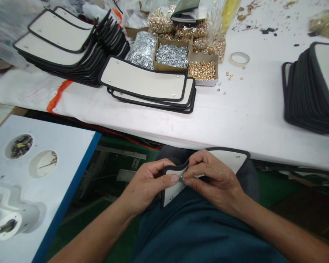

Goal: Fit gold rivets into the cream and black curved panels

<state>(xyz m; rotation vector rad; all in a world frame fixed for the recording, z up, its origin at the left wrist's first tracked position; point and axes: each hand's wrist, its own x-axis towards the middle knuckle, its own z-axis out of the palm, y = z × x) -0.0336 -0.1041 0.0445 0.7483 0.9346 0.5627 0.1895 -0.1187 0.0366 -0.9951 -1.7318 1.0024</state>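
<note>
Over my lap I hold a cream panel (227,159) with black edging, bent in the middle. My left hand (150,182) pinches its left end, the thumb on the cream face. My right hand (212,179) is closed at the same spot, its fingertips on a small metal piece (181,179) too tiny to make out well. Silver eyelets show near the panel's corners. On the table ahead lies a short stack of similar panels (145,80), with silver eyelets at their corners.
Taller panel stacks stand at the left (60,36) and right (309,91). Between them are a box of silver eyelets (172,54), a box of gold eyelets (203,70), filled bags and a tape roll (239,57). A white machine (13,212) sits at lower left.
</note>
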